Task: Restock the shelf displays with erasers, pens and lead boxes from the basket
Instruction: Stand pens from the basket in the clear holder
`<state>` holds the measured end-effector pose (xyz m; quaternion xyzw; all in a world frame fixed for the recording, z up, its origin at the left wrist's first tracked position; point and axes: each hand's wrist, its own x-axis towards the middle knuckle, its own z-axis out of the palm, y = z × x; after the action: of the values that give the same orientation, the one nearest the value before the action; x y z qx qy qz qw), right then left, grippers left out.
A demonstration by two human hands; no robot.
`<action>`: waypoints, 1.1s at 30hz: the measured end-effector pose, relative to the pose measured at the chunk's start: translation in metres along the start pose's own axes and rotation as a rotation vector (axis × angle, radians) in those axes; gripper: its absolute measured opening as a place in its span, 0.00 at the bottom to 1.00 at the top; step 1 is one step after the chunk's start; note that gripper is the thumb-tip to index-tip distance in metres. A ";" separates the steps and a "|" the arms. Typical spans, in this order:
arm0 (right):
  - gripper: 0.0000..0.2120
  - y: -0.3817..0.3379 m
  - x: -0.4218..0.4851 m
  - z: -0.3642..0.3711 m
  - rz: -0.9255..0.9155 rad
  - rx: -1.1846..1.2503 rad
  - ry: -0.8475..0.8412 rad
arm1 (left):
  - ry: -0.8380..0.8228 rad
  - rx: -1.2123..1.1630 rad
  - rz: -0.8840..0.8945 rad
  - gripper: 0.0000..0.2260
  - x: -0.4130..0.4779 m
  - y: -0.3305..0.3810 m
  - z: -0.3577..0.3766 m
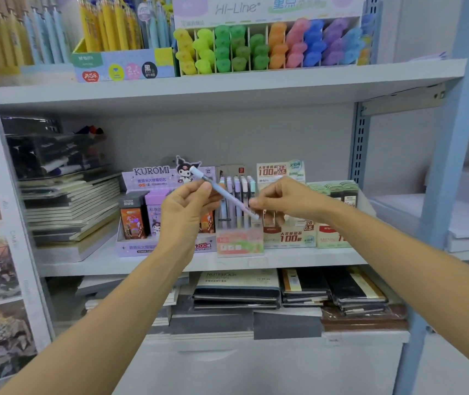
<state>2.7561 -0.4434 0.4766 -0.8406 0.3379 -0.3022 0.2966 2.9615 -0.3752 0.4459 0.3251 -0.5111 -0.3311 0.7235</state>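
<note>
Now both my hands hold one pale pen [225, 194] slantwise: my left hand [185, 207] pinches its upper half, my right hand [284, 199] pinches its lower end. Behind it stands the pen display [239, 240] on the middle shelf [298, 259].

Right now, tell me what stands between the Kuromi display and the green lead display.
The head view shows a pink pen display of upright pastel pens between the Kuromi display and green lead display.

The left hand [183, 209] hides part of the Kuromi display [147, 174].
</note>
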 end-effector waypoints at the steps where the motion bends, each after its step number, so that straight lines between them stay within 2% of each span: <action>1: 0.13 -0.004 0.003 0.000 -0.044 -0.003 0.065 | 0.002 0.040 0.026 0.09 0.001 0.000 0.002; 3: 0.11 -0.016 0.009 0.001 -0.130 0.129 0.171 | 0.000 0.123 0.069 0.06 0.002 -0.001 0.007; 5: 0.09 -0.028 0.016 0.006 -0.207 0.225 0.195 | -0.003 0.210 0.106 0.04 0.002 -0.003 0.012; 11: 0.06 -0.034 0.027 0.006 -0.225 0.245 0.198 | 0.002 0.386 0.195 0.04 0.000 -0.010 0.012; 13: 0.09 -0.032 0.028 -0.003 -0.227 0.330 0.257 | -0.029 0.562 0.243 0.07 0.001 -0.014 0.004; 15: 0.10 -0.027 0.030 -0.013 -0.216 0.426 0.343 | -0.116 0.841 0.331 0.11 -0.001 -0.022 -0.006; 17: 0.10 -0.022 0.032 -0.018 -0.194 0.424 0.381 | -0.225 1.057 0.409 0.16 -0.007 -0.031 -0.015; 19: 0.09 -0.016 0.035 -0.015 -0.169 0.389 0.383 | -0.313 1.159 0.455 0.19 -0.011 -0.040 -0.021; 26: 0.06 -0.004 0.046 -0.015 -0.204 0.385 0.535 | -0.415 1.286 0.556 0.25 -0.018 -0.048 -0.032; 30: 0.08 0.004 0.044 0.004 -0.150 0.140 0.408 | -0.433 1.333 0.564 0.26 -0.018 -0.048 -0.032; 33: 0.09 0.008 0.045 0.019 -0.163 0.103 0.370 | -0.426 1.337 0.566 0.26 -0.020 -0.047 -0.033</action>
<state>2.7929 -0.4768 0.4728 -0.7791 0.3015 -0.4913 0.2466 2.9806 -0.3818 0.3885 0.4800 -0.7959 0.1919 0.3151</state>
